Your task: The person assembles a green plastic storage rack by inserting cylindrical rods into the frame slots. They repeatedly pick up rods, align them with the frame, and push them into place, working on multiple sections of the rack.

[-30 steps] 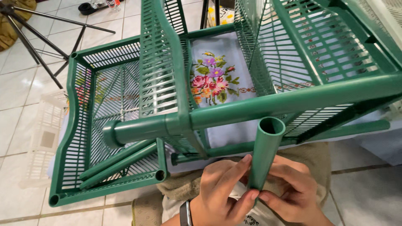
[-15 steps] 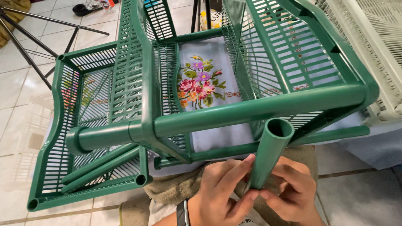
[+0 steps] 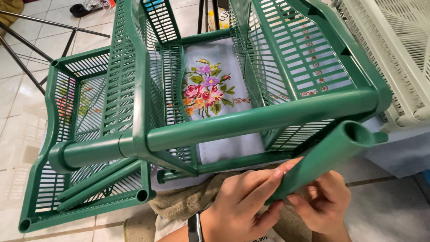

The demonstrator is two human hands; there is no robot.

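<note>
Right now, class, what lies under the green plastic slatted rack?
Under the green plastic slatted rack lies a pale cloth embroidered with flowers on the tiled floor. The cloth's far edges are hidden by the slats.

We saw a floor of pale glossy tiles [image 3: 18, 116] with thin grout lines, bright with reflected light. On that floor, at the upper left, stood the black legs of a tripod [image 3: 40, 40]. Beyond the tripod, further along the tiles, lay a dark shoe [image 3: 80, 9]. Well to the right of the tripod sat a white slatted plastic rack [image 3: 398, 58], above a grey-blue surface [image 3: 398, 154].
</note>
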